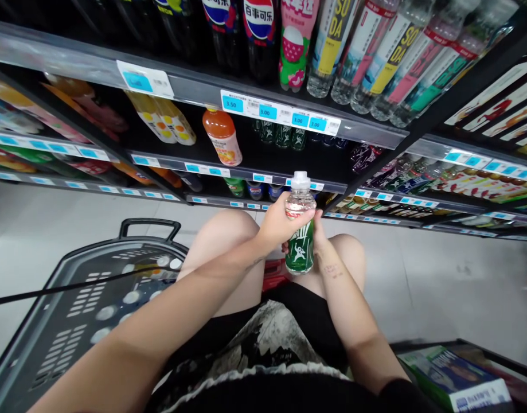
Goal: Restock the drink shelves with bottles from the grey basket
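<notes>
Head view, starting from the left: a grey basket (89, 293) stands beside your left leg, its handle (149, 221) toward the shelves and several white-capped bottles (105, 313) lying inside. A thin black strap (80, 287) crosses over it. Beyond the basket, the shelves (366, 133) run across your view, lined with blue-and-white price tags. On the middle level, two yellow bottles (164, 117) lean close together, and an orange bottle (222, 137) stands to their right. Above them are dark cola bottles (260, 23), then a pink bottle (296, 43).

Your left knee (226, 229) is bent toward the shelves, and something red (274, 276) shows between your legs, too covered to identify. Your left hand (280, 222) is wrapped around the upper part of a green bottle (300, 249), thumb laid across its front. You have this bottle over the gap between your knees, in front of the lowest shelf, with its white cap (300, 180) toward the shelves and its base toward your lap. Your right hand (319, 229) lies against the bottle's right side; most of its fingers are hidden behind, so you cannot tell how far they close.

Farther right, clear soda bottles (386, 57) stand on the upper shelf. At the lower right, a box (461, 376) sits near your right elbow.
</notes>
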{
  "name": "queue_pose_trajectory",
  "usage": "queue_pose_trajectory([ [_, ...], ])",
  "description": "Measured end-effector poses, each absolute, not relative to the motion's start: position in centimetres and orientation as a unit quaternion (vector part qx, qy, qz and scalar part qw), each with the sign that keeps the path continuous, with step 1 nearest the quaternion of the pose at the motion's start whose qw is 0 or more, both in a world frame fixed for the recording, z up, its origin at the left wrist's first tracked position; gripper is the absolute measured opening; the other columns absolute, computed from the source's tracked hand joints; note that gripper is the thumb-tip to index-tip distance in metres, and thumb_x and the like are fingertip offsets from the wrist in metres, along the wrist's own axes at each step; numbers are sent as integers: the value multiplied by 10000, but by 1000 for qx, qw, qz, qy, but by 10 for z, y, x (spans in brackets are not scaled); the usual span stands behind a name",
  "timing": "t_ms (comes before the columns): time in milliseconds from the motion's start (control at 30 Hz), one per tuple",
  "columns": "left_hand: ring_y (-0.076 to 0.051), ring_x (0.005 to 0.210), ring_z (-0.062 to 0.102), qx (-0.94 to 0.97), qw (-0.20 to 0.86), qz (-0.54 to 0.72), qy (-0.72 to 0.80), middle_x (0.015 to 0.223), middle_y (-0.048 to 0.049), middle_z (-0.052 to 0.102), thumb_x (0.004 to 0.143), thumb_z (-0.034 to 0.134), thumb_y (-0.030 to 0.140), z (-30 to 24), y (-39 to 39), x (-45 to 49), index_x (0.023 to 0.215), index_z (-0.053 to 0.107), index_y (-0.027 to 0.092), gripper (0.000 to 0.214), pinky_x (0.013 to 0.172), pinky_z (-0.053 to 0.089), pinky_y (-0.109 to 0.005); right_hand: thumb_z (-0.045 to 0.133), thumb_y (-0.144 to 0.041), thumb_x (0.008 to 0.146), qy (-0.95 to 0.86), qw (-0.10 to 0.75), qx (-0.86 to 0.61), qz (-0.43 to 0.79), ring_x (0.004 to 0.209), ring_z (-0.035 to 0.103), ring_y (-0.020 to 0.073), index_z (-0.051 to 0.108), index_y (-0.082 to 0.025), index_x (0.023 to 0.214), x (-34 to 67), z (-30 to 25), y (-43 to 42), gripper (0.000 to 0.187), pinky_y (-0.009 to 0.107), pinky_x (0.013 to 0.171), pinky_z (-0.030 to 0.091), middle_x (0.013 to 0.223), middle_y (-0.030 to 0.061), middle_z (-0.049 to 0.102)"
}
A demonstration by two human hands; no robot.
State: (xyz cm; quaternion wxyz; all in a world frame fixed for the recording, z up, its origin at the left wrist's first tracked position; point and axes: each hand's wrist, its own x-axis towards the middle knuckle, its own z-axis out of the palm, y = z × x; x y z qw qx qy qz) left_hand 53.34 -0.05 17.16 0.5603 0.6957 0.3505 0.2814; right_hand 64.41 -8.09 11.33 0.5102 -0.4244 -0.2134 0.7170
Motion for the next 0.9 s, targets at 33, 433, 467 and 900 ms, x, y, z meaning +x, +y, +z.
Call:
queue_pose_trajectory([
  [33,-233,885,695,694,555,283,362,988,-68,727,745,752,471,172,1,534,1060,601,193,446,797,524,-343,300,-1081,500,-208,511,-423,719,832,660,310,647,-155,868,641,112,-77,1055,419,663,575,699,116,635],
  [433,-219,857,699,726,537,297,309,949,-68,733,725,759,411,173,4,536,1095,603,166,470,786,522,-316,347,-1079,449,-216,523,-438,698,816,664,325,657,-136,909,646,101,-76,1094,431,623,572,641,105,613],
  [467,-219,862,700,727,539,298,302,953,-70,733,732,755,411,172,5,537,1097,603,163,467,787,522,-314,359,-1077,446,-212,523,-437,701,821,664,325,656,-143,870,646,102,-77,1067,429,625,573,643,108,616],
  [900,-211,854,696,731,536,300,297,948,-67,728,750,746,427,166,11,535,1082,596,158,453,753,509,-296,353,-1071,493,-203,531,-449,689,657,646,269,673,-156,782,645,102,-75,1012,370,546,538,541,63,575],
])
